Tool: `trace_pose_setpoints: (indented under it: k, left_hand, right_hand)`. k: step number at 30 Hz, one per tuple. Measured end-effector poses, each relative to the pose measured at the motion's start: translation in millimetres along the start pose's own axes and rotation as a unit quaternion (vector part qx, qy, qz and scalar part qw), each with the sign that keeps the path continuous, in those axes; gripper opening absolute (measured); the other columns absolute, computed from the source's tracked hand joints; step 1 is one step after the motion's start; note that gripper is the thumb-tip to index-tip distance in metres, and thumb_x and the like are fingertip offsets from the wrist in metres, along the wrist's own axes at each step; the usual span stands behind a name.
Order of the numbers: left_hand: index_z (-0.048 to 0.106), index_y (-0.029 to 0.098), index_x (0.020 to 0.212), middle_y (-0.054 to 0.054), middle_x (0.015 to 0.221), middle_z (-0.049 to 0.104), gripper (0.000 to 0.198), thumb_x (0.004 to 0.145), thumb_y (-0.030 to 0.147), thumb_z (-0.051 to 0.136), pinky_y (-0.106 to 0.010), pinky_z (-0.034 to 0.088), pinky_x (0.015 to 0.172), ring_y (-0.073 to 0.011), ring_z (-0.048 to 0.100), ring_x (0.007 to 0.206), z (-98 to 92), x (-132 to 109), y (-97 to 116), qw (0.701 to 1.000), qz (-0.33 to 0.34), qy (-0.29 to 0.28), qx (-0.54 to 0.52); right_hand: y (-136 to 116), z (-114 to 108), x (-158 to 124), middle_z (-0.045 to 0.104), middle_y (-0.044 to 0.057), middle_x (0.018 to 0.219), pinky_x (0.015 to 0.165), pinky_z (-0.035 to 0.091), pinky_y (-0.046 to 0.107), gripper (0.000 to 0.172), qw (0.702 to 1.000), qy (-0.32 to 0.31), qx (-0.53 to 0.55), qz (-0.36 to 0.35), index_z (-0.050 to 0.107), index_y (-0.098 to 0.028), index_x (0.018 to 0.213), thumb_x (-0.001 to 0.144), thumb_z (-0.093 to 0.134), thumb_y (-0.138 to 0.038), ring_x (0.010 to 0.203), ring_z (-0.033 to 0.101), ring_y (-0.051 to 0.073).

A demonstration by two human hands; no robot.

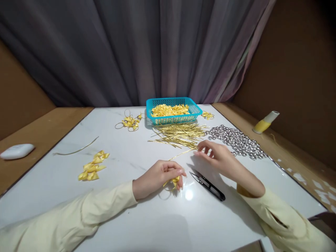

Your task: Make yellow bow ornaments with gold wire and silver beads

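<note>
My left hand (162, 176) is closed around a yellow ribbon flower (175, 181), with a loop of gold wire hanging below it. The fingers of my right hand (214, 155) pinch the end of a gold wire strip (183, 153), which runs down to the left toward my left hand. Just behind my right hand lies a pile of gold wire strips (181, 132). Black thread snips (208, 186) rest on the table between and in front of my hands. Several yellow ribbon pieces (92, 167) lie to the left.
A blue basket (173, 120) of yellow ribbon pieces stands at the back. Silver beads (236, 140) spread at the right. Looped ribbon flowers (130, 122) and a single wire (78, 150) lie left. A yellow-white bottle (265, 122) and a white case (17, 151) flank the tabletop.
</note>
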State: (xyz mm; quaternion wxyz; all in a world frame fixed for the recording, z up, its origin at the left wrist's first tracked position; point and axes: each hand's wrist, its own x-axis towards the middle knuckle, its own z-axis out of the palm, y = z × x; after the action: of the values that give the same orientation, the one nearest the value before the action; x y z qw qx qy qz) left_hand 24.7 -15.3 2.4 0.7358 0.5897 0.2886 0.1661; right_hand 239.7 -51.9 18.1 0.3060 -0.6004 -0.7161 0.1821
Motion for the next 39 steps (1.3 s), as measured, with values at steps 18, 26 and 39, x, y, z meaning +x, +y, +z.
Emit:
trace_pose_setpoints:
  k: [18, 26, 39]
  left_hand:
    - [0.061, 0.009, 0.075, -0.005, 0.062, 0.064, 0.018, 0.080, 0.026, 0.058, -0.024, 0.044, 0.058, -0.0118, 0.058, 0.055, -2.9, -3, -2, 1.000, 0.020, 0.001, 0.003]
    - [0.061, 0.009, 0.073, -0.005, 0.059, 0.063, 0.017, 0.078, 0.025, 0.060, -0.020, 0.042, 0.054, -0.0105, 0.056, 0.052, -8.9, 2, 3, 0.995, -0.009, -0.013, -0.097]
    - [0.057, 0.011, 0.104, -0.001, 0.057, 0.059, 0.023, 0.084, 0.023, 0.055, -0.018, 0.037, 0.049, -0.0081, 0.052, 0.049, -0.7, 0, 24, 0.997, -0.054, -0.016, -0.060]
  right_hand:
    - [-8, 22, -72, 0.052, 0.002, 0.060, 0.051, 0.034, 0.025, 0.018, 0.996, -0.029, -0.026, 0.076, 0.054, -0.016, 0.076, 0.086, 0.039, -0.017, 0.053, 0.046, 0.013]
    - [-29, 32, -95, 0.039, -0.006, 0.058, 0.035, 0.011, 0.015, 0.027, 0.644, -0.162, 0.671, 0.330, 0.059, -0.014, 0.092, 0.077, 0.062, -0.037, 0.037, 0.015, -0.001]
    - [-33, 49, -78, 0.036, -0.007, 0.056, 0.028, 0.013, 0.009, 0.028, 0.435, -0.143, 0.829, 0.322, 0.063, -0.007, 0.086, 0.073, 0.067, -0.031, 0.036, 0.010, -0.003]
